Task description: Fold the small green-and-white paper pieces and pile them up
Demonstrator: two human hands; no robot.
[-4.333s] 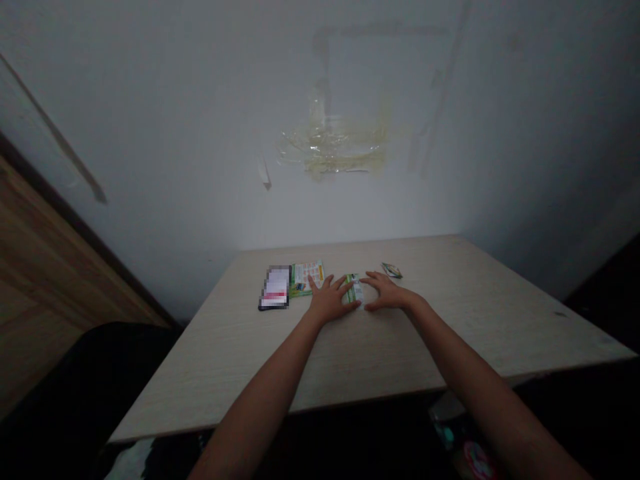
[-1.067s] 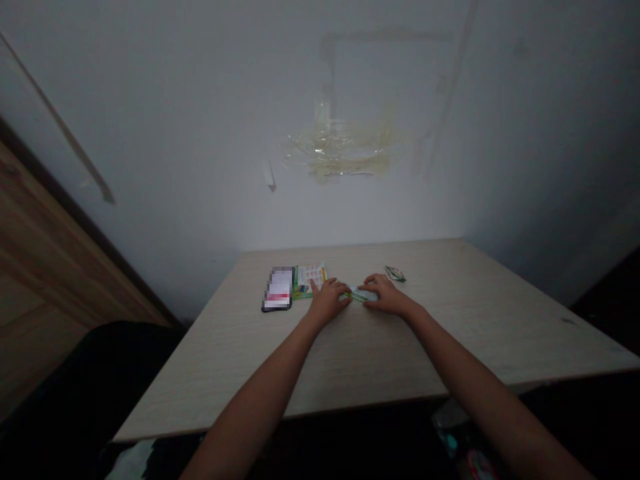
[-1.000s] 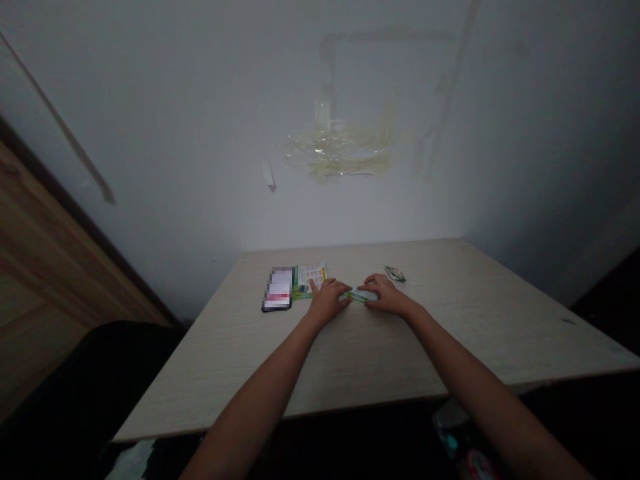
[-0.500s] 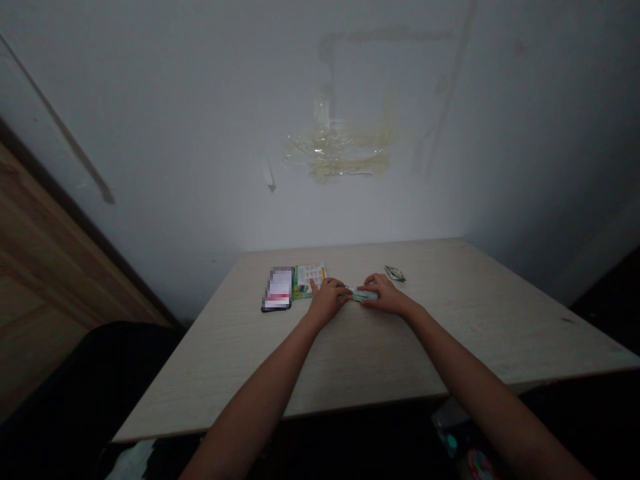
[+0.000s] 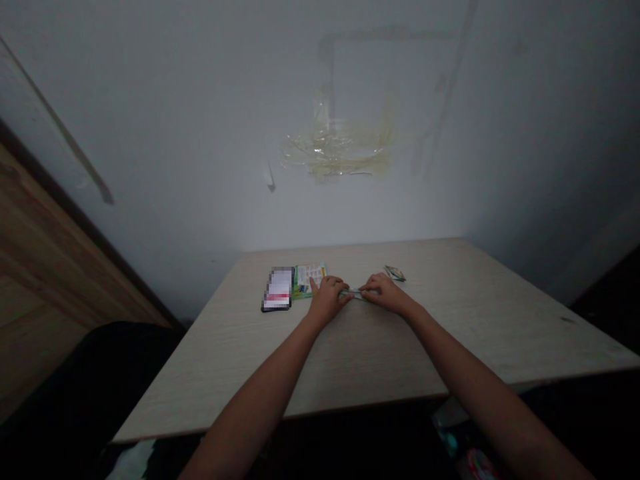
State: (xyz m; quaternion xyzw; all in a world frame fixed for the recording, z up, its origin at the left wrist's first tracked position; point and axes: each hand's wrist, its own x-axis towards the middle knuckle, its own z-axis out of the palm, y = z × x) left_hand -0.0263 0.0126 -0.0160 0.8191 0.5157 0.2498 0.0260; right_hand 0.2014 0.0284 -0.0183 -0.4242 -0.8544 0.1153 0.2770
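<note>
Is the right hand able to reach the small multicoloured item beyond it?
Probably yes: the small multicoloured item lies just past the right hand, nothing visible between, though the hand may need to release the paper strip.

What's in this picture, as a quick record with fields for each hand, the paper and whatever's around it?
Left hand: fingers on the left end of the folded paper
Right hand: fingertips pinching its right end
Paper state: narrow strip, partly hidden by the fingers
Left side: phone, screen pixelated, next to a green-and-white printed sheet
Right side: small colourful folded piece, beyond the right hand
Surface: pale wood-look table
Background: wall with clear tape
</note>
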